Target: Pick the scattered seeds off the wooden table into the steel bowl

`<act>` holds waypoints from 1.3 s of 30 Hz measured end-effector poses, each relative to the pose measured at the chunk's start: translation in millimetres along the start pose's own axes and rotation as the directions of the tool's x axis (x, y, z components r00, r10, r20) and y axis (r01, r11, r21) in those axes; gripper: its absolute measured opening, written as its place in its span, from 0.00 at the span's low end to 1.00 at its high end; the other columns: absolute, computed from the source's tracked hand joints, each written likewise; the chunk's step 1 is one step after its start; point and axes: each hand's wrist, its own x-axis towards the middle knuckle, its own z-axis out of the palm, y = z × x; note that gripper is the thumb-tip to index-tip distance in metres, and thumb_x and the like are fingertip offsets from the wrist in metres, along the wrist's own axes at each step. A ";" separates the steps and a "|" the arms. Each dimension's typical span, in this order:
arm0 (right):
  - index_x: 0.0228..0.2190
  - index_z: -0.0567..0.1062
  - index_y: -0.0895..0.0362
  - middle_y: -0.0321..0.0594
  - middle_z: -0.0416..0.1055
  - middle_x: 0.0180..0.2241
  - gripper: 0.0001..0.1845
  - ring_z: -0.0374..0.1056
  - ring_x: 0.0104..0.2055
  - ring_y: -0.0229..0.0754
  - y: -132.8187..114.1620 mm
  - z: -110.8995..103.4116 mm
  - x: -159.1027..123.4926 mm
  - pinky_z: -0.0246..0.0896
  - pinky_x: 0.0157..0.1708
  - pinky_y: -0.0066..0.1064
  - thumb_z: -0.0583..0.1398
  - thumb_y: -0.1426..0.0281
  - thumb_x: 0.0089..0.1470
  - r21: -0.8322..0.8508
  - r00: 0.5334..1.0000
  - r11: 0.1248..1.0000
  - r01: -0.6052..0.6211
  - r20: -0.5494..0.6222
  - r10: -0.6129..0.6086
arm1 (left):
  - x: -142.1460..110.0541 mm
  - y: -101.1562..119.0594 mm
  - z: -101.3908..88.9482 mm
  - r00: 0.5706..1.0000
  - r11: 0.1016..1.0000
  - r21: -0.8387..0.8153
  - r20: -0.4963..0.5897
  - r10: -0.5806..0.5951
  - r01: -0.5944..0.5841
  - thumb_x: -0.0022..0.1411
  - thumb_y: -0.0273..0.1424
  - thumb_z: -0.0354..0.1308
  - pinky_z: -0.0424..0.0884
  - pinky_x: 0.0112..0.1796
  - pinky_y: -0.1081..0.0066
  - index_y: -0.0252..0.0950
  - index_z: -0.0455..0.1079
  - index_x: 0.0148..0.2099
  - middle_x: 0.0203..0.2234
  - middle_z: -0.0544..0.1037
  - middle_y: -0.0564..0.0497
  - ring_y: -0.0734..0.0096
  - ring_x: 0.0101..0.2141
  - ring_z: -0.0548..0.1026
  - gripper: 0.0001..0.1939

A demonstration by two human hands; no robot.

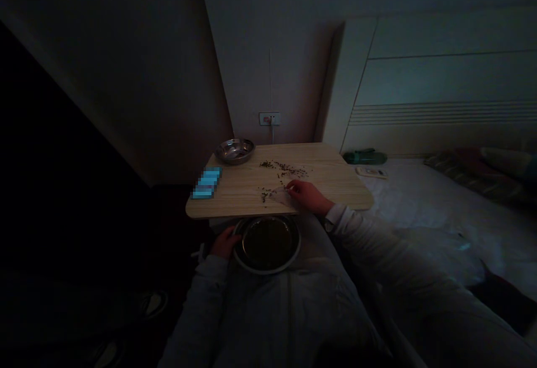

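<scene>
My left hand [225, 241] grips the left rim of a round metal dish [267, 267], which sits at my lap just under the table's near edge. The dish looks dark inside; its contents are hard to make out. Over the table, my right hand [308, 196] pinches a thin, pale, see-through piece [282, 196] that lies low against the tabletop. Small dark grains [264, 194] lie at the tip of this piece. More grains [291, 170] are scattered farther back on the wooden table [235, 203].
A shiny metal bowl [235, 151] stands at the table's back left corner, with a lit phone [207, 182] in front of it. A wall socket [269, 118] is behind. On the bed to the right are a green bottle [366, 157] and a remote [371, 173].
</scene>
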 end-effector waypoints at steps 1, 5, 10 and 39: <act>0.38 0.73 0.61 0.42 0.73 0.31 0.12 0.66 0.30 0.36 -0.7 0.0 -0.1 0.56 0.32 0.25 0.55 0.73 0.52 0.005 1.000 1.000 0.011 0.001 -0.011 | -0.8 1.1 -0.1 1.000 1.000 -0.003 0.008 0.000 0.000 0.33 0.30 0.60 0.65 0.43 0.62 0.37 0.73 0.29 0.24 0.78 0.53 0.58 0.38 0.74 0.14; 0.39 0.72 0.59 0.41 0.73 0.30 0.12 0.66 0.30 0.35 -3.5 1.9 1.3 0.57 0.32 0.26 0.54 0.72 0.52 0.008 0.997 0.997 0.072 0.004 -0.072 | -1.8 2.1 0.9 1.000 1.000 -0.006 -0.007 -0.004 0.004 0.32 0.30 0.61 0.64 0.44 0.61 0.37 0.73 0.29 0.24 0.78 0.53 0.57 0.38 0.73 0.14; 0.39 0.73 0.58 0.41 0.73 0.31 0.12 0.66 0.30 0.36 -4.8 5.4 3.7 0.57 0.32 0.26 0.54 0.71 0.53 -0.021 0.995 0.995 0.101 0.006 -0.101 | -2.8 4.1 2.5 0.998 1.000 0.009 -0.056 0.006 -0.005 0.33 0.29 0.60 0.64 0.44 0.61 0.37 0.73 0.28 0.24 0.78 0.53 0.57 0.38 0.73 0.13; 0.39 0.73 0.60 0.41 0.72 0.30 0.13 0.64 0.29 0.35 -7.2 3.8 4.4 0.55 0.31 0.26 0.54 0.72 0.52 0.017 0.988 0.991 0.136 0.078 -0.137 | -10.9 14.0 2.8 1.000 0.999 -0.036 -0.019 -0.021 0.020 0.29 0.30 0.60 0.63 0.45 0.59 0.37 0.72 0.27 0.23 0.77 0.52 0.55 0.39 0.73 0.14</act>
